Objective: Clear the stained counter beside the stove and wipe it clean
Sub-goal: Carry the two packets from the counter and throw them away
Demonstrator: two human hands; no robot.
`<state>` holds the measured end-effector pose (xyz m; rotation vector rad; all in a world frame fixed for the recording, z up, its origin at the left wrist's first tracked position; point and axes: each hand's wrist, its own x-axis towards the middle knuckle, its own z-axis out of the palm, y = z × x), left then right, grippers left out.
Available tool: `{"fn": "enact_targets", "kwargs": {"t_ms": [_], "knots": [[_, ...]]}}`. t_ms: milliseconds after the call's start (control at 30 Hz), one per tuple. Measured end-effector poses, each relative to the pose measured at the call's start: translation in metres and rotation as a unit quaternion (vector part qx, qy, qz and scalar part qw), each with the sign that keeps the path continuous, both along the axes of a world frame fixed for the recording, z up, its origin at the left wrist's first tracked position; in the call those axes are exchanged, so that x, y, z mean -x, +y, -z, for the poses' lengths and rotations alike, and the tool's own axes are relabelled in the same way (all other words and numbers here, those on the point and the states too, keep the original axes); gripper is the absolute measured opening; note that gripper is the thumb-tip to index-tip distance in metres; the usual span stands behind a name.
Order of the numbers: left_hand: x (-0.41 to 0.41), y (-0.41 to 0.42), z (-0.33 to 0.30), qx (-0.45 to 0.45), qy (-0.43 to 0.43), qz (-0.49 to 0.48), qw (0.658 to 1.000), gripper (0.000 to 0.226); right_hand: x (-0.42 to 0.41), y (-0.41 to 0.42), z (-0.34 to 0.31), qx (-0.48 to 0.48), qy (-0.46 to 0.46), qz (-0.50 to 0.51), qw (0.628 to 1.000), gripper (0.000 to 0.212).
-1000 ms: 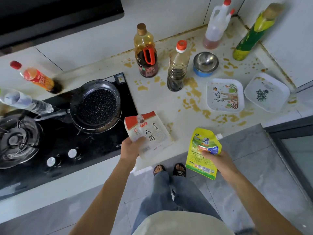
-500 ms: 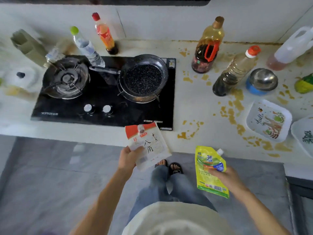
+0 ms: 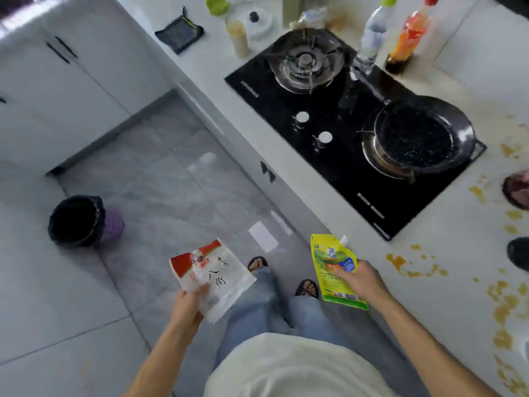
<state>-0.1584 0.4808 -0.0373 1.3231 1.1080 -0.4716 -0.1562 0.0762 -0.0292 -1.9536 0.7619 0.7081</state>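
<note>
My left hand (image 3: 187,306) grips a white packet with a red top (image 3: 213,277) by its lower corner, held out over the grey floor. My right hand (image 3: 362,279) holds a yellow-green spouted pouch (image 3: 333,260) near the counter's front edge. The stained white counter (image 3: 458,253) runs along the right, spattered with yellow-brown blotches (image 3: 396,262). The black stove (image 3: 343,156) lies to its left, with a dark pan (image 3: 420,137) on the near burner. Two dark bottle bases show at the right edge.
A black-lined bin (image 3: 76,220) with a purple rim stands on the floor at the left. White cabinets (image 3: 57,81) fill the upper left. Bottles (image 3: 372,32) and a dark folded cloth (image 3: 180,34) sit beyond the stove. My sandalled feet are below.
The view has swung left, away from the stained counter toward the floor and the bin. Both hands still hold their packets, now off the counter and over the floor.
</note>
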Motion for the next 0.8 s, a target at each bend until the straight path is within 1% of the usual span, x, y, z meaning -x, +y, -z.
{"fn": "enact_targets", "kwargs": {"t_ms": [133,233,367,433,533,667,800], "knots": [[0.048,0.055,0.011,-0.005,0.014,-0.117,0.993,0.029,-0.058,0.058,-0.001,0.003,-0.021,-0.095,0.995,0.008],[0.073,0.087,0.022,-0.003,0.040,-0.182,0.983,0.025,-0.093,0.105,0.000,0.015,-0.016,-0.151,0.988,0.009],[0.073,0.122,0.028,0.019,0.048,-0.236,0.970,0.023,-0.125,0.155,0.000,0.040,-0.009,-0.199,0.979,0.010],[0.059,0.139,0.028,0.020,0.041,-0.244,0.969,0.019,-0.136,0.172,0.003,0.045,0.004,-0.199,0.979,0.013],[0.026,0.166,0.026,0.012,0.026,-0.239,0.971,0.014,-0.150,0.186,0.005,0.052,0.013,-0.184,0.982,0.010],[-0.028,0.197,0.020,0.001,0.008,-0.239,0.971,0.016,-0.166,0.198,0.005,0.073,0.032,-0.184,0.980,0.015],[-0.080,0.224,0.019,0.000,0.000,-0.239,0.971,0.015,-0.202,0.216,0.004,0.087,0.045,-0.186,0.978,0.012]]}}
